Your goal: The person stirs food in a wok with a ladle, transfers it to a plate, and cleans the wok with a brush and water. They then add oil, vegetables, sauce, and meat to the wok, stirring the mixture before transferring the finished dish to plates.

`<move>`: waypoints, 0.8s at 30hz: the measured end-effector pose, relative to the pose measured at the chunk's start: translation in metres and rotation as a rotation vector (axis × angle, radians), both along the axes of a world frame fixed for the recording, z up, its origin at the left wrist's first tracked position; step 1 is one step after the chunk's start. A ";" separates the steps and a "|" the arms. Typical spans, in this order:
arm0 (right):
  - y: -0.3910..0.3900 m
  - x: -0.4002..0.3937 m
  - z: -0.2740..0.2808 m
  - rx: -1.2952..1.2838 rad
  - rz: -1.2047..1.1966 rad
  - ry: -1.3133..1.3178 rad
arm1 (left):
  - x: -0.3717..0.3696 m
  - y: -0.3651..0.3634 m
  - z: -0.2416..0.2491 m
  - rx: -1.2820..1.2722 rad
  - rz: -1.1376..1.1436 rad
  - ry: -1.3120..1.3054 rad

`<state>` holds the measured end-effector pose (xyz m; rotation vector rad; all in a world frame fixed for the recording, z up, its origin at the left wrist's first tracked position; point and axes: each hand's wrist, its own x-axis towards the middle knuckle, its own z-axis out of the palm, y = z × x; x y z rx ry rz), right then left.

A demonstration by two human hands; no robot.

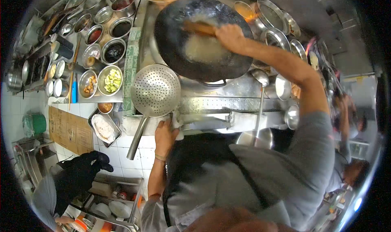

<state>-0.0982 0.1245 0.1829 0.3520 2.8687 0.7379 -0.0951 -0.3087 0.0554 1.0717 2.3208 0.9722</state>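
In the black wok point(171, 49), my right hand point(231, 37) is wrapped round a brown brush point(199, 28), apparently a bamboo wok brush. Its far end is blurred over cloudy liquid point(205, 49) in the wok's bottom. At the stove's front edge, my left hand point(165, 134) is closed on a white cloth point(176, 121); part of the grip is hidden. Just beyond that hand lies a perforated strainer point(156, 89), its long handle sticking out over the edge to the left.
A ladle point(261, 93) leans at the right, above a metal pot point(262, 137). Bowls of seasonings point(114, 51) and chopped green vegetables point(110, 80) stand at the left. Metal bowls point(277, 38) line the right side. Other people point(73, 177) stand at left and right.
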 end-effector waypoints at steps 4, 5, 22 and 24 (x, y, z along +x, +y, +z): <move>0.027 -0.020 0.001 -0.211 -0.316 0.138 | -0.020 -0.014 0.032 0.022 0.116 -0.281; 0.021 -0.019 -0.002 -0.172 -0.331 0.153 | -0.024 -0.020 0.016 0.107 0.155 -0.283; -0.033 -0.038 -0.039 -0.488 -0.615 0.411 | -0.108 -0.083 0.080 0.475 0.321 -0.771; -0.067 -0.040 -0.041 -0.541 -0.515 0.283 | -0.112 -0.087 0.088 0.497 0.346 -0.692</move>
